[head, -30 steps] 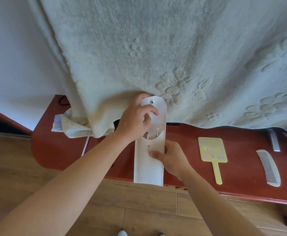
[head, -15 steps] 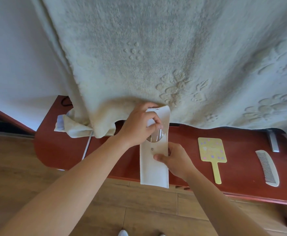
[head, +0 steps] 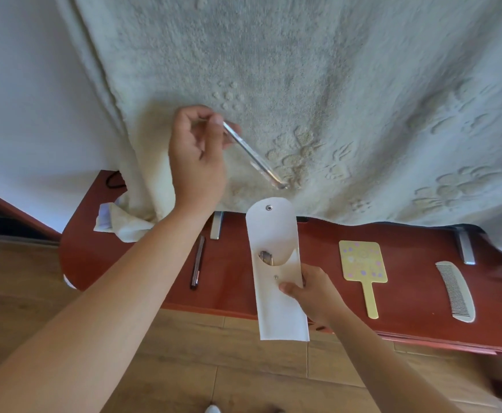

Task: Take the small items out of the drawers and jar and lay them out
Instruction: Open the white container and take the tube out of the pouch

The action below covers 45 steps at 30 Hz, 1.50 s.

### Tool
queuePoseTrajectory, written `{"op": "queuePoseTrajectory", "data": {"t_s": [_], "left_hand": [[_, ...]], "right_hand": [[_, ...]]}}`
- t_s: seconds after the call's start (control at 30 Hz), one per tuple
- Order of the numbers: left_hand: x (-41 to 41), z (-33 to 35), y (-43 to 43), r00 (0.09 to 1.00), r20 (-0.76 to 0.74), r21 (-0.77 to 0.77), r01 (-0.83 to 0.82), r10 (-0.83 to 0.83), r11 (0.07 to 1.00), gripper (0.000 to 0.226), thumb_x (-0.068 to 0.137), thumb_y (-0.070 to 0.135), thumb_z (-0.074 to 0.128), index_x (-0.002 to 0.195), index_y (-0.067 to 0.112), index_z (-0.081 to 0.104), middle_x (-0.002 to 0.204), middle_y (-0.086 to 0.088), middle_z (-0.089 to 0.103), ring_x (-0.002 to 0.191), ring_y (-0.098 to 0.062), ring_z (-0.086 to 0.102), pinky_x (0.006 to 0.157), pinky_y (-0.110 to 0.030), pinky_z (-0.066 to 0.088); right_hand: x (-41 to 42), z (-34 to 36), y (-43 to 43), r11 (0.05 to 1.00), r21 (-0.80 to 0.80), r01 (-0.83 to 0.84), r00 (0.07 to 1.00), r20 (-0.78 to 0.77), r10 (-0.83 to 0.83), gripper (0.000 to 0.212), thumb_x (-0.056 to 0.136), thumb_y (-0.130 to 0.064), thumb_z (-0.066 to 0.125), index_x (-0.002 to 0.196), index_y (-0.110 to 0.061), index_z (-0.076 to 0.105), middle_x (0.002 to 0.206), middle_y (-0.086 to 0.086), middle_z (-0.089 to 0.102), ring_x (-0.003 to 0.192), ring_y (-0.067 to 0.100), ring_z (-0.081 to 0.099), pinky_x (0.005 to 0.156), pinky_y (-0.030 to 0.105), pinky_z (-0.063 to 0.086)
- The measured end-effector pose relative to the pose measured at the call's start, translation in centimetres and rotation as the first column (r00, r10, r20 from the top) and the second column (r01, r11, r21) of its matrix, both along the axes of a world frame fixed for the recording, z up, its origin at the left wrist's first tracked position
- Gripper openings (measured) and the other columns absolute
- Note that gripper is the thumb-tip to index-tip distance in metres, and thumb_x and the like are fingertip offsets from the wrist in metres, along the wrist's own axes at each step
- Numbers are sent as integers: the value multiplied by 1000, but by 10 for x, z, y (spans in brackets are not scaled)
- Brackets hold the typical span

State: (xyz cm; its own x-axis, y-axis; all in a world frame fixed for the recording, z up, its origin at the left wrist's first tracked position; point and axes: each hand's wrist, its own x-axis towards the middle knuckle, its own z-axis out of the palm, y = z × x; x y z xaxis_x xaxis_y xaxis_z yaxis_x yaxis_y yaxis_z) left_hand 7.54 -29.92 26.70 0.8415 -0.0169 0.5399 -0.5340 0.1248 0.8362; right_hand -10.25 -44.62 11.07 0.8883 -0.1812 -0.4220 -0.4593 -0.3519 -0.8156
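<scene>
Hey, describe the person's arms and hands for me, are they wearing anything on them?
Both arms are bare up to the frame edge: no sleeves show. The left hand and right hand have no gloves, and no rings, watch or bracelets are visible. Fingernails look short and unpainted.

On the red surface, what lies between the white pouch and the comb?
In the head view, a yellow hand mirror lies flat between the pouch and the comb, apart from both.

The red-brown wooden ledge [head: 142, 272] carries a dark pen [head: 197, 262], a yellow hand mirror [head: 363, 268] and a white comb [head: 455, 291], set well apart. A cream blanket [head: 333, 99] overhangs its far edge, with crumpled white cloth [head: 121, 223] at the left end.
</scene>
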Motion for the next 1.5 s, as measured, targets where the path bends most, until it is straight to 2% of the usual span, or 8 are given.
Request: {"op": "queuePoseTrajectory", "data": {"t_s": [0.2,0.33,0.43,0.63,0.93,1.17,1.33,1.5], "left_hand": [[-7,-11,5,1000,25,230,-19,14,973,8,99,23,45,100,22,53,62,9,51,55,-14,49,57,-30,44],[-17,-38,7,982,-96,650,187,-165,737,17,89,43,61,99,29,62,67,3,57,56,-7,48,56,-19,39],[-21,-56,10,953,-241,767,302,-183,566,25,77,52,69,93,34,65,65,4,57,56,-3,49,57,-24,39],[-26,-83,15,827,-535,727,555,-173,404,56,71,56,72,121,38,54,120,16,59,111,2,52,91,-24,41],[-28,-111,12,770,-605,585,603,-203,543,42,80,24,76,118,21,60,107,9,68,95,0,64,82,-23,52],[-33,-115,8,782,-604,533,542,-156,650,56,75,26,78,123,31,51,107,17,65,90,9,62,67,-7,46],[-37,-130,7,784,-620,562,481,-43,673,58,71,31,81,120,25,51,102,18,62,89,7,59,62,-6,44],[-30,-144,0,725,-682,559,431,97,709,16,81,33,51,80,18,54,74,1,54,67,-17,51,62,-31,39]], "right_hand": [[1,3,-10,999,7,36,999,37,-36,11,89,-26,64,99,-30,64,95,-16,70,88,6,67,76,29,55],[4,8,-12,999,-2,49,997,52,-49,12,89,-28,65,100,-29,64,94,-16,70,87,6,67,78,32,57],[7,10,-13,998,13,64,996,62,-65,12,87,-27,66,99,-25,67,93,-13,72,86,9,68,78,37,57],[11,15,-12,998,53,46,991,124,-52,10,87,-22,65,96,-25,69,90,-8,73,89,18,67,80,42,54],[22,17,-3,867,476,146,981,39,-188,29,70,-23,50,85,-23,75,81,-1,73,72,15,69,62,29,55],[37,12,7,929,288,233,951,130,-279,7,84,-29,71,88,-24,72,84,-7,75,75,9,71,56,17,51],[46,7,8,941,213,262,955,86,-286,6,84,-29,71,84,-22,72,79,-4,74,74,15,70,63,30,54],[60,-3,2,949,160,271,962,0,-274,16,88,-27,68,102,-19,70,92,-5,72,85,15,67,70,29,53]]}}
